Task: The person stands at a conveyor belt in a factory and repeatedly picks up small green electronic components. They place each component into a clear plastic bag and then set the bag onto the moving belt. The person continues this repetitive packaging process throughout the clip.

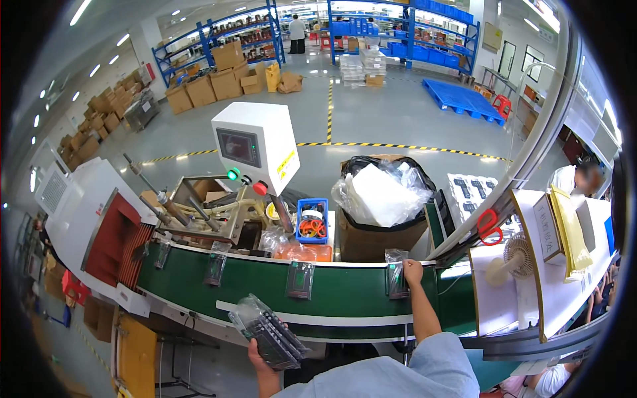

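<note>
My left hand (259,359) is closed around a stack of flat dark items in clear plastic bags (269,335), held in front of the near edge of the green conveyor belt (345,284). On the belt's right part, my right hand (413,270) pinches the edge of a bagged dark item (397,280), its fingertips partly hidden. To the left on the belt lie similar bagged items, one near the middle (300,278), one further left (215,266) and one by the machine's opening (162,253). What is inside the bags is too small to identify.
A white machine (86,219) with a red strip curtain stands at the belt's left end. Behind the belt are a control box (255,142), a blue bin (312,222) and a lined carton of plastic waste (381,232). A small fan (514,262) and red scissors (490,227) are on the right.
</note>
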A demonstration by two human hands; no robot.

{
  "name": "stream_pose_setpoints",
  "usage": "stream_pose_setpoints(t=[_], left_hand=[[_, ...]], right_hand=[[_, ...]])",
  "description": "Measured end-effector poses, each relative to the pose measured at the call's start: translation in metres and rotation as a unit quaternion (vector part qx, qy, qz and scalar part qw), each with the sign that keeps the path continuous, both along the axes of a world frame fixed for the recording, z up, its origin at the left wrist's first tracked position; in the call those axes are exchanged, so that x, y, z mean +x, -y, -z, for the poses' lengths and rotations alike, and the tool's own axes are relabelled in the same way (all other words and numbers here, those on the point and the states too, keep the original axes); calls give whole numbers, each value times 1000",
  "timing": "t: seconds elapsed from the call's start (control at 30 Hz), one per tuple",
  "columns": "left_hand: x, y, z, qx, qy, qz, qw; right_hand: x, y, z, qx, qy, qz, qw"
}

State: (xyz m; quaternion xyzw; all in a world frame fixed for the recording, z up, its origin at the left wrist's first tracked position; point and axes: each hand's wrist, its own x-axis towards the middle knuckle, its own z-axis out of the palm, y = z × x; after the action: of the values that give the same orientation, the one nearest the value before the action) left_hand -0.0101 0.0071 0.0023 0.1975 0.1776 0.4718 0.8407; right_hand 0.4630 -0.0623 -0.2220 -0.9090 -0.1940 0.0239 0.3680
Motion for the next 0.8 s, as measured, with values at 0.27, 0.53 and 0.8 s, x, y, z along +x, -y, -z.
stream_pose_setpoints(t=[0.27, 0.53, 0.8], left_hand=[[-22, 3, 24, -103, -145, -45, 983], [-28, 1, 30, -162, -56, 20, 985], [-9, 4, 25, -135, -65, 143, 978]], right_hand=[[-21, -19, 16, -1, -6, 13, 1000], [-95, -35, -100, 63, -22, -136, 988], [-253, -65, -223, 95, -420, -582, 690]])
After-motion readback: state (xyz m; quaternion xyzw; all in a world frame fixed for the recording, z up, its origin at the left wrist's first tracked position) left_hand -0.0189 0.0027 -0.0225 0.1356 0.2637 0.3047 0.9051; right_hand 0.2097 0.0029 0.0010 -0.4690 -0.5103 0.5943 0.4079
